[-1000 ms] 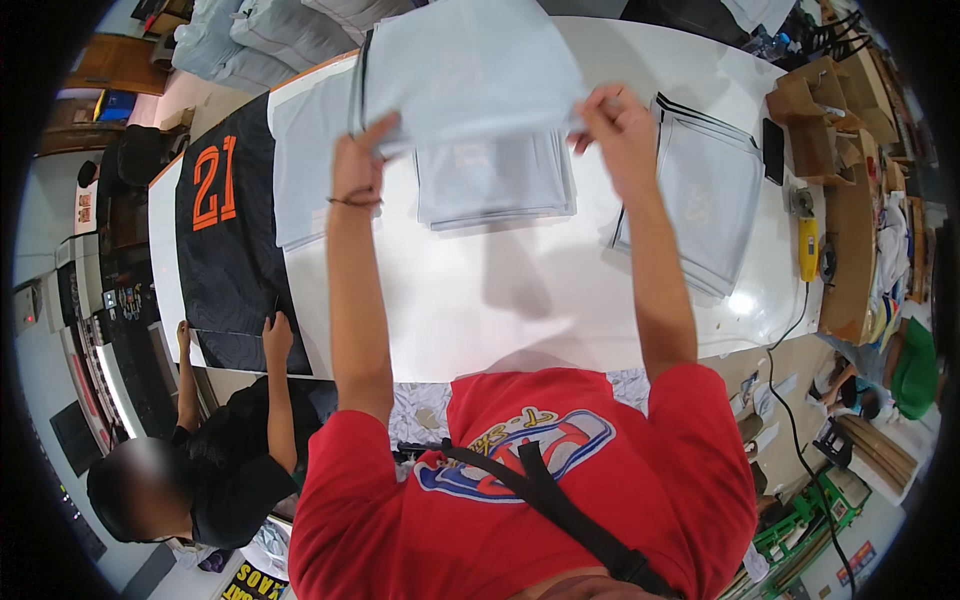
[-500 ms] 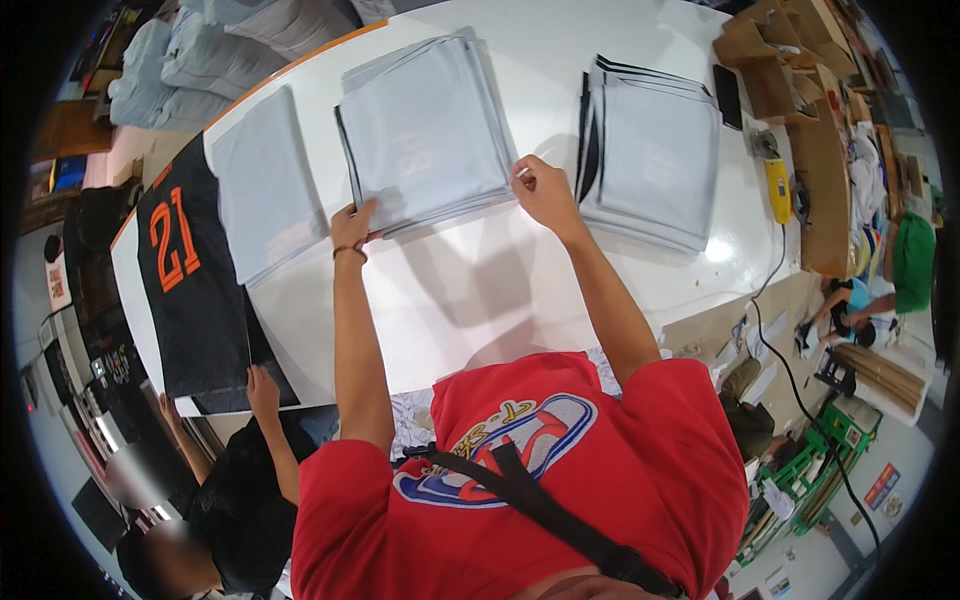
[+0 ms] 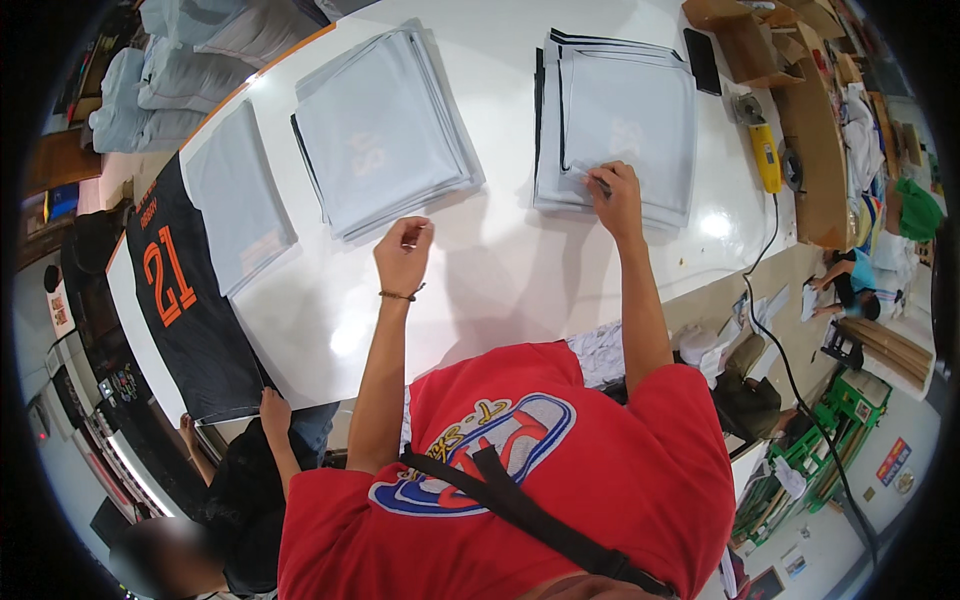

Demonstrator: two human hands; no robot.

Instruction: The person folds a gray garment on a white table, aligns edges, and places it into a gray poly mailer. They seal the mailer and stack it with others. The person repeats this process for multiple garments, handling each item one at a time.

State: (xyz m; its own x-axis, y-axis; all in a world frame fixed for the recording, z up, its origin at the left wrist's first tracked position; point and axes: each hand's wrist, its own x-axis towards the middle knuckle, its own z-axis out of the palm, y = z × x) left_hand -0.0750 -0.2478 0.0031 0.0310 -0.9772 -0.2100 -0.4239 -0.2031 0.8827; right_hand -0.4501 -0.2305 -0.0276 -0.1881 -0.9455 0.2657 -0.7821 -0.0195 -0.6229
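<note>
Over the right-hand stack of grey fabric panels, my right hand pinches the near edge of the top panel, and a small dark bit shows between its fingertips. Black edges stick out along the far and left sides of that stack. My left hand hovers above the table just off the near corner of the middle stack of grey panels. Its fingers are curled together; whether anything small is in them is hidden. Faint orange print shows through the top panels of both stacks.
On the white table, a grey folded panel lies beside a black jersey piece with orange print, held by a co-worker's hand. A phone, a corded yellow power tool and cardboard boxes line the right side.
Both hands have left the middle stack. My right hand has moved right to the right-hand stack, and my left has drawn back toward me. The whole view has shifted a little.
</note>
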